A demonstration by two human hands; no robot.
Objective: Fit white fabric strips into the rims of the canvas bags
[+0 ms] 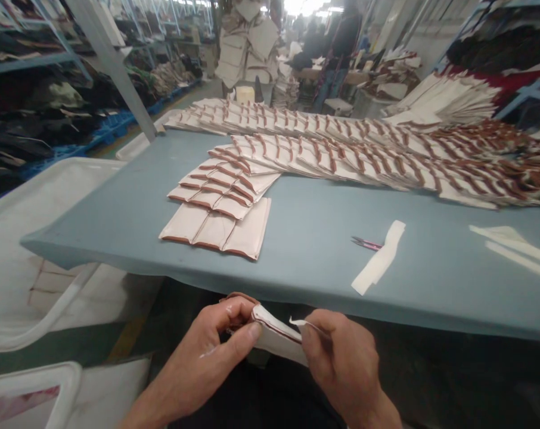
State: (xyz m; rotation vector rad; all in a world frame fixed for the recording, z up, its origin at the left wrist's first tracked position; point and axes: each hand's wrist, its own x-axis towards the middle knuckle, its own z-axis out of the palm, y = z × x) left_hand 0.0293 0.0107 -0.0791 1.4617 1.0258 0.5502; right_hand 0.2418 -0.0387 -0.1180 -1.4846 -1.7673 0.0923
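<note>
In front of the table's near edge, a cream fabric panel (279, 341) with a dark brown seam line is held between my two hands. My left hand (219, 339) pinches its left end between thumb and fingers, and some brown edging shows beyond the knuckles. White smears mark that hand. At the panel's right end my right hand (344, 354) is closed, gripping the fabric. A thin white strip (298, 322) sticks out from its fingertips, its tip curled up. The panel's lower part is hidden in shadow and behind the hands.
On the blue-covered table (306, 232) lie overlapping stitched cream panels (216, 229) with brown edges. Longer rows of panels (341, 152) stretch behind them. A white strip (379, 259) partly covers a pointed tool (363, 243). White bins (73, 173) stand left. A person (339, 53) is in the background.
</note>
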